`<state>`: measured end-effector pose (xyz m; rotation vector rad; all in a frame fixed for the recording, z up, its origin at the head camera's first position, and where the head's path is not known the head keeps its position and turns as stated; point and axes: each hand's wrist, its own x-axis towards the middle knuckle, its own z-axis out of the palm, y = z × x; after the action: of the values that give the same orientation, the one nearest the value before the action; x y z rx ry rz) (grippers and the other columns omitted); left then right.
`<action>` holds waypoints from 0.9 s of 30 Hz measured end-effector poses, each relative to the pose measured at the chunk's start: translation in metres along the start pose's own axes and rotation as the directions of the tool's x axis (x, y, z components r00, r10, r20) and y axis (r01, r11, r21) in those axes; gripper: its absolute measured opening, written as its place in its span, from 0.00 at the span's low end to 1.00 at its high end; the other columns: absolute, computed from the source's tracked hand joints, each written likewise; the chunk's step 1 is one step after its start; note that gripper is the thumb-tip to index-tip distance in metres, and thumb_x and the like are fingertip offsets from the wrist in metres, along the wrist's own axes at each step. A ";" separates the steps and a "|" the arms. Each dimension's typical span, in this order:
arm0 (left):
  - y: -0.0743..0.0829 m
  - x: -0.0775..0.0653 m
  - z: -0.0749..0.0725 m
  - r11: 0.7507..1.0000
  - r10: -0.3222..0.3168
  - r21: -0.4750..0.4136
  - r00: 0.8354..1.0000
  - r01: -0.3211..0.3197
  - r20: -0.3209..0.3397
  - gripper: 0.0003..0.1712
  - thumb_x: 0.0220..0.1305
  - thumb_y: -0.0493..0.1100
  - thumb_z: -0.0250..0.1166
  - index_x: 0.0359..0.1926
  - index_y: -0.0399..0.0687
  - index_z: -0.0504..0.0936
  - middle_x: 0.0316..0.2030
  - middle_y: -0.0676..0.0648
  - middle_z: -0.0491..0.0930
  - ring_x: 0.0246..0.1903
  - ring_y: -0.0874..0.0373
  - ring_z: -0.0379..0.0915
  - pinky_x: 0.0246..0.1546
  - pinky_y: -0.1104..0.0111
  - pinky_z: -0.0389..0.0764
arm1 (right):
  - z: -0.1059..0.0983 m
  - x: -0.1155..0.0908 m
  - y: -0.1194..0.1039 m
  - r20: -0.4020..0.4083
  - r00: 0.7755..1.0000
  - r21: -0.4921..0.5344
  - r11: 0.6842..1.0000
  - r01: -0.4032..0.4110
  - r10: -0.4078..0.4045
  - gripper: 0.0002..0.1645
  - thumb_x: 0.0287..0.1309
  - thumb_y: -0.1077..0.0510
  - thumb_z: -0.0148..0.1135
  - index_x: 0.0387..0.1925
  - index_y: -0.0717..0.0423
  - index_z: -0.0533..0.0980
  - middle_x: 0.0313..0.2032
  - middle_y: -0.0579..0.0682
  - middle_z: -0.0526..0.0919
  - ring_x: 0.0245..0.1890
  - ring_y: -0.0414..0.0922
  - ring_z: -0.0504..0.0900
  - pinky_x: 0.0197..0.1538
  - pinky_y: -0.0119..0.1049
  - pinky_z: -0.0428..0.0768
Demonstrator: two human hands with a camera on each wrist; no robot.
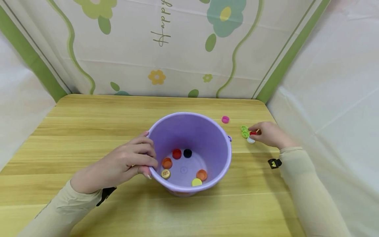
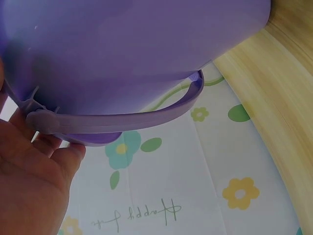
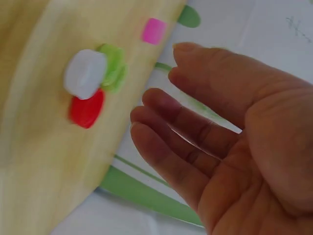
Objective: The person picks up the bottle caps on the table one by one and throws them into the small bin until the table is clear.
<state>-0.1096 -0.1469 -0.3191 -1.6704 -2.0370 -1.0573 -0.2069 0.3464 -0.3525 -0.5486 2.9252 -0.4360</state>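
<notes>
bucket [image 1: 189, 131] holds six caps [image 1: 176, 153] (only head view shows inside).

Two hands [image 1: 118, 163] [image 1: 271, 135], one wooden table [image 1: 74, 131] and one purple bucket [image 1: 192, 131] appear with eleven small caps [image 1: 176, 153], six inside, five outside.

The bucket [image 1: 193, 131] is purple, the white backdrop [image 1: 185, 54] flowered

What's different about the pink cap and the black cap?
The pink cap is bright pink, while the black cap is dark all over. The pink cap lies out on the wooden table; the black cap lies inside the purple bucket, on its bottom. Both are small and round.
</notes>
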 end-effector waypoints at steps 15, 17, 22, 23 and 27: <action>0.002 0.000 -0.001 1.000 -0.017 -0.003 1.000 0.017 0.008 0.15 0.67 0.54 0.57 0.41 0.53 0.85 0.39 0.55 0.78 0.48 0.54 0.69 0.73 0.50 0.53 | 0.028 0.002 0.015 0.013 0.998 0.025 0.998 -0.059 0.058 0.12 0.53 0.65 0.70 0.42 0.61 0.83 0.30 0.48 0.80 0.32 0.46 0.75 0.39 0.42 0.76; 0.002 0.000 -0.001 1.000 -0.015 -0.002 1.000 0.015 0.005 0.15 0.67 0.54 0.57 0.41 0.53 0.85 0.39 0.55 0.78 0.48 0.54 0.69 0.73 0.50 0.53 | 0.030 0.003 0.015 0.013 0.998 0.024 0.998 -0.056 0.055 0.13 0.52 0.66 0.71 0.41 0.62 0.83 0.30 0.50 0.81 0.32 0.47 0.76 0.39 0.44 0.77; 0.002 -0.001 -0.001 1.000 -0.013 -0.001 1.000 0.013 -0.002 0.14 0.67 0.54 0.57 0.41 0.53 0.85 0.38 0.55 0.78 0.47 0.54 0.69 0.73 0.50 0.53 | 0.031 0.007 0.015 0.017 0.998 0.000 0.998 -0.068 0.068 0.13 0.52 0.66 0.69 0.42 0.63 0.83 0.31 0.51 0.82 0.34 0.48 0.78 0.42 0.48 0.78; 0.002 -0.001 -0.001 1.000 -0.014 -0.001 1.000 0.014 -0.001 0.14 0.67 0.54 0.57 0.41 0.53 0.85 0.38 0.55 0.78 0.47 0.54 0.69 0.73 0.49 0.53 | 0.031 0.008 0.016 0.023 0.997 -0.001 0.997 -0.077 0.077 0.13 0.53 0.66 0.69 0.43 0.63 0.83 0.32 0.51 0.82 0.34 0.49 0.78 0.42 0.49 0.78; 0.002 -0.001 -0.001 1.000 -0.019 -0.004 1.000 0.019 0.005 0.15 0.67 0.54 0.57 0.41 0.53 0.85 0.38 0.55 0.78 0.48 0.54 0.69 0.73 0.50 0.53 | 0.031 0.008 0.016 0.041 0.995 0.005 0.996 -0.094 0.093 0.14 0.54 0.67 0.68 0.44 0.64 0.83 0.34 0.53 0.83 0.36 0.50 0.78 0.44 0.51 0.79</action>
<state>-0.1080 -0.1481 -0.3186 -1.6600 -2.0590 -1.0661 -0.2136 0.3497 -0.3874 -0.4127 2.8949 -0.4175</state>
